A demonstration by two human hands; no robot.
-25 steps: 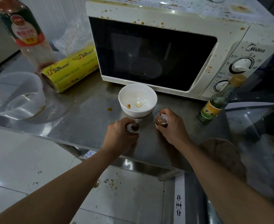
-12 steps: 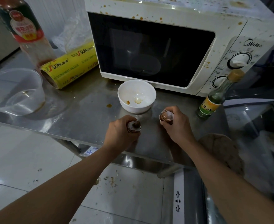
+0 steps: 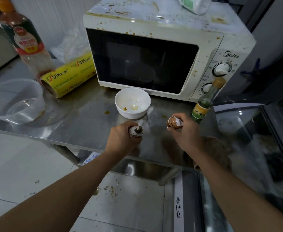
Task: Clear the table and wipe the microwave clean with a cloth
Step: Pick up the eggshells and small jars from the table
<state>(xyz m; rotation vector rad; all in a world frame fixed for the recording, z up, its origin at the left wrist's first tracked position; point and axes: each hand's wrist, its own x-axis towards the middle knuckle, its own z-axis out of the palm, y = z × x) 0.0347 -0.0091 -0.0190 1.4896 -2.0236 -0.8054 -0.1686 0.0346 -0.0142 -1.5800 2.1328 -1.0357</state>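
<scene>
While your left hand curls around a stack of eggshells, your right hand pinches a second stack of eggshell halves between thumb and fingers, both held over the front of the steel table. Your fingers hide most of each stack, so only the broken rims and pale insides show. Just beyond your hands sits a white bowl with a smear of yolk at its bottom. Behind it stands the white microwave, door closed, its top and front speckled with brown splashes. A green glass bottle stands at its right corner, covering part of the lower dial. To the left lie a yellow cling-wrap roll, a clear plastic container and a large sauce bottle cut off at the top edge.
</scene>
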